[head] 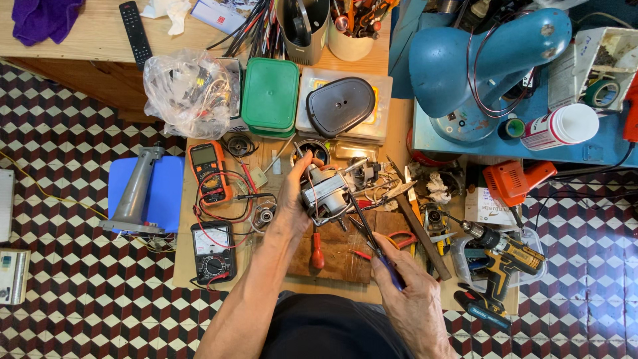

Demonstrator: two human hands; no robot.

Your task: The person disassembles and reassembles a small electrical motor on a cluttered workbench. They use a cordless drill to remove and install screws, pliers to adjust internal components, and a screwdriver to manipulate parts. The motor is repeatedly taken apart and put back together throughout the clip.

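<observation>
- Head view: the left hand [292,199] is closed around a small electric motor [325,191], fingers wrapped on its left side, lifting it just above the wooden board [339,256] at the middle of the low table [392,133]; the motor sits to the right of the palm, its shaft slanting up and right.
- The right hand [405,286] grips a pair of thin pliers [369,233]; their tips reach up and left to touch the motor's lower edge; the hand itself lies below and right of the motor, near it but apart.
- Two meters lie left of the left hand: one orange multimeter [207,169] above, one black analogue meter [212,252] below, red leads looping between them.
- One red-handled screwdriver [318,251] rests on the board, just beneath the left wrist.
- One yellow-and-black cordless drill [498,262] lies to the right, well apart from both hands.
- One green lidded box [270,93] and one dark oval cover [340,105] sit above the motor; one blue fan housing [478,60] stands at upper right.
</observation>
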